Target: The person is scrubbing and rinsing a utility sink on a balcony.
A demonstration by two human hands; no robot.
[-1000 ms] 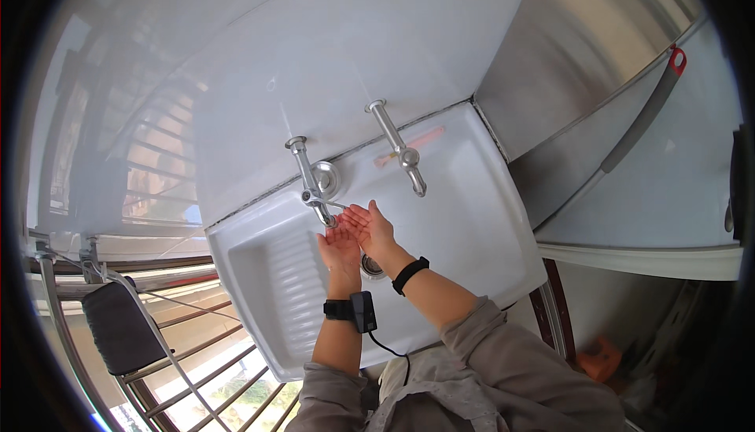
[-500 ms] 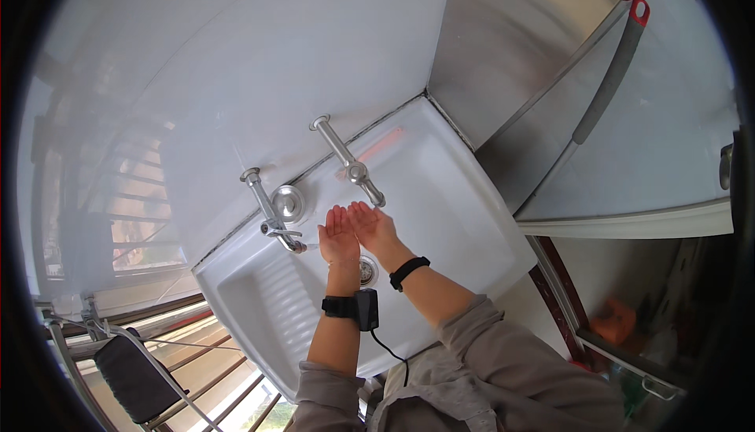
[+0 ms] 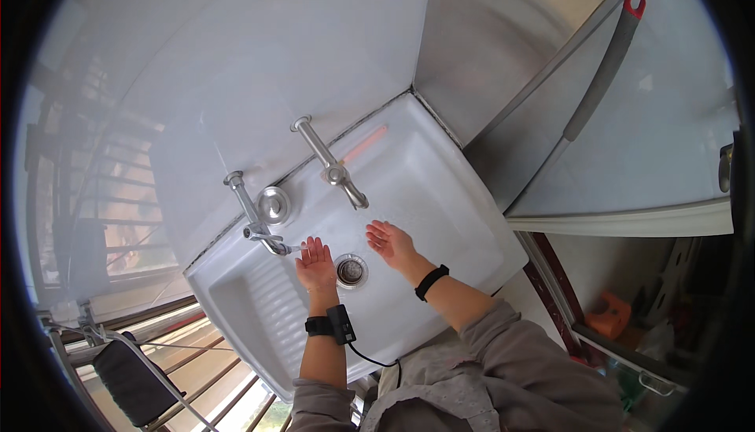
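Observation:
Over the white ceramic sink point(image 3: 440, 196) both my hands are held palm up and apart. My left hand point(image 3: 316, 268) is open with nothing in it, its fingertips beside the spout of the left metal tap point(image 3: 258, 223). A short clear streak, apparently water, shows at that spout. My right hand point(image 3: 392, 245) is also open, fingers slightly curved, below and to the right of the second metal tap point(image 3: 333, 171). Between and below the hands is the round drain point(image 3: 351, 271). A black strap circles each wrist, and the left one carries a small black box point(image 3: 341, 324) with a cable.
On the sink's back ledge are a round metal piece point(image 3: 274, 205) and a thin pink stick point(image 3: 366, 143). Ribbed washboard ridges point(image 3: 271, 306) line the left side. A grey handle with a red loop point(image 3: 602, 78) hangs at right. A dark pad point(image 3: 140, 378) sits on a metal frame at left.
My hands have parted from a joined cup under the right tap. The left has drawn down towards the left tap's spout, the right has moved right and down. The view has shifted slightly.

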